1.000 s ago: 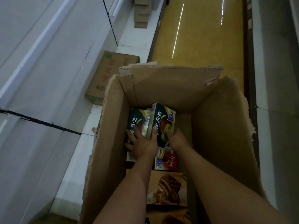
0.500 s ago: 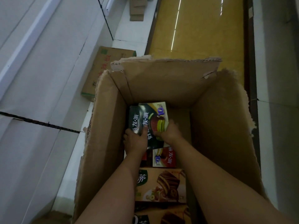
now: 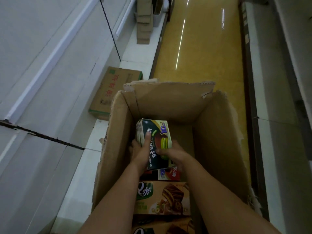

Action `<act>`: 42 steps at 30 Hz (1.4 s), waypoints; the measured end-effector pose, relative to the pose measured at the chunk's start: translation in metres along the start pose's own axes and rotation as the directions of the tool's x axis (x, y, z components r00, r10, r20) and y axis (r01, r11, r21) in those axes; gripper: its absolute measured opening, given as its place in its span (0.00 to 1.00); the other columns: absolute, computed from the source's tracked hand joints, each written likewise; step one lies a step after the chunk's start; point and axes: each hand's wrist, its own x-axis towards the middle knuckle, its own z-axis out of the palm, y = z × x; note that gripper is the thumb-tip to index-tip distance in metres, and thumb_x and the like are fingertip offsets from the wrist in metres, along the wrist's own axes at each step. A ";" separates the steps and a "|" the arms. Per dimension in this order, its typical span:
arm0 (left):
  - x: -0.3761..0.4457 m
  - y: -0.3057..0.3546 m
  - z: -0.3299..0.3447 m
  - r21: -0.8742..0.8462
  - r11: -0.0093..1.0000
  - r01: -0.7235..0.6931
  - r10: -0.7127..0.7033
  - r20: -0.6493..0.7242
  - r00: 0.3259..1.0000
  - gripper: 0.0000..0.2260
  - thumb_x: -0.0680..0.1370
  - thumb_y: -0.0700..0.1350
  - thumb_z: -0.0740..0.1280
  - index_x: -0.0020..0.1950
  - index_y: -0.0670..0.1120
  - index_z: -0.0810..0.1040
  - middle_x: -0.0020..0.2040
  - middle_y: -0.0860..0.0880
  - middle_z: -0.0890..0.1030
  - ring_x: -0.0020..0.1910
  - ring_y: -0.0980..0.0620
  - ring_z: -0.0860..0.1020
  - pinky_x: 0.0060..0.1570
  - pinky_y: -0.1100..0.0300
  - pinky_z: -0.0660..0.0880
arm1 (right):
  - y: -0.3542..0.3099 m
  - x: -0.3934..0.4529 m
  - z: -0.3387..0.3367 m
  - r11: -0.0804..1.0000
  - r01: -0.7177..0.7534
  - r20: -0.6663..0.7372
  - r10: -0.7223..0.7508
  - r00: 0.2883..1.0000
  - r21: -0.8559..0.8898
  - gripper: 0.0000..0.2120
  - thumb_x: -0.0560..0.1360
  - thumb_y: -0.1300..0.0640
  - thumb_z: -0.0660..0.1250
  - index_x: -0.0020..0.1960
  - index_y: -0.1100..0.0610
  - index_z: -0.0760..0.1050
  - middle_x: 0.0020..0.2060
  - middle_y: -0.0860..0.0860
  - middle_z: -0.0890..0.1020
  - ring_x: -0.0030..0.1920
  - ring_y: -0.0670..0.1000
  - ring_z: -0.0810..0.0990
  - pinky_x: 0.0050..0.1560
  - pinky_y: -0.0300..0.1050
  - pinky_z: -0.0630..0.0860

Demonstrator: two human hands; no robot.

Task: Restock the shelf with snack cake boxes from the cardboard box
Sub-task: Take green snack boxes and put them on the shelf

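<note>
Two bare hands, left [image 3: 141, 153] and right [image 3: 175, 153], clamp what looks like two stacked dark-green snack cake boxes [image 3: 154, 142] at frame centre, inside the tall brown cardboard box [image 3: 219, 149].

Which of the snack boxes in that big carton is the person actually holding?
The dark green box at the far end, gripped by the left hand and right hand. The red box and tan chocolate-cake box lie untouched below, nearer the person.

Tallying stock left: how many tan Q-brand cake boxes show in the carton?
2: one tan box lies flat between the forearms; a second sits nearer the camera, cut off by the frame. Others may be hidden underneath.
</note>
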 end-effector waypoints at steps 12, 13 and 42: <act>-0.094 0.059 -0.031 0.056 0.976 -0.210 0.213 -0.039 0.976 0.19 0.81 0.59 0.53 0.58 0.44 0.67 0.55 0.40 0.77 0.52 0.41 0.77 0.56 0.43 0.75 | -0.025 -0.097 -0.017 0.942 0.086 -0.122 -0.048 0.991 0.325 0.29 0.65 0.50 0.78 0.59 0.59 0.71 0.51 0.60 0.82 0.49 0.60 0.83 0.54 0.59 0.78; -0.101 0.065 -0.034 0.075 0.968 -0.238 0.242 -0.054 0.969 0.17 0.82 0.57 0.53 0.56 0.44 0.67 0.54 0.39 0.77 0.51 0.40 0.77 0.55 0.42 0.75 | -0.026 -0.105 -0.023 0.925 0.102 -0.135 -0.056 0.989 0.366 0.30 0.66 0.50 0.78 0.61 0.61 0.71 0.50 0.61 0.82 0.48 0.62 0.83 0.52 0.59 0.79; -0.261 0.147 -0.057 -0.345 0.925 -0.160 0.326 0.501 0.802 0.38 0.70 0.36 0.73 0.73 0.57 0.59 0.57 0.41 0.80 0.50 0.39 0.82 0.52 0.41 0.78 | -0.030 -0.310 -0.042 0.572 0.522 -0.527 -0.176 0.832 0.633 0.35 0.69 0.48 0.74 0.70 0.59 0.65 0.55 0.60 0.81 0.53 0.59 0.81 0.57 0.55 0.77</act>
